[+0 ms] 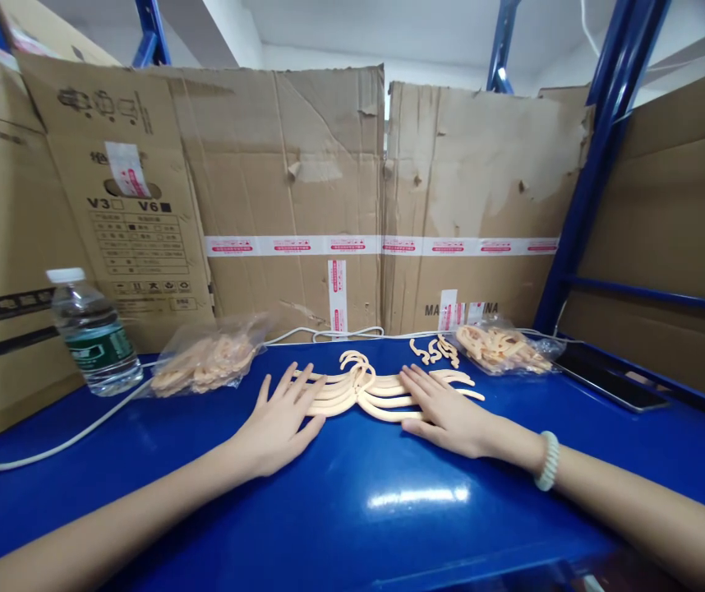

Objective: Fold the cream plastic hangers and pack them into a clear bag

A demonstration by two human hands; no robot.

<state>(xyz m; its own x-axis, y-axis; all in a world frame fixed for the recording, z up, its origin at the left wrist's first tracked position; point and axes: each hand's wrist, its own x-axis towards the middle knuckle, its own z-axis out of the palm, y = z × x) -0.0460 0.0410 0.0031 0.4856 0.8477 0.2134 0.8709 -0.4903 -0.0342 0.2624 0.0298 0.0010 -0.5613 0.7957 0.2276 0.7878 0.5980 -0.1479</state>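
Observation:
A bundle of pale cream, rope-like strands (360, 398) lies on the blue tabletop (352, 510). It is gathered at the middle, with strands fanning out to both sides and curled ends at the top. My left hand (284, 415) rests flat over the left strands, fingers spread. Over the right strands lies my right hand (444, 411), palm down with fingers stretched out; a pale beaded bracelet (548, 460) circles that wrist. Strand tips poke out beyond the right fingers. What the strands are made of I cannot tell.
Clear plastic bags of similar cream pieces lie left (208, 362) and right (504, 349). Short curved pieces (435, 351) sit behind my right hand. A water bottle (97, 337) stands far left, a phone (611, 380) lies far right. White cable (50, 450) crosses the left side; cardboard (291, 197) walls the back.

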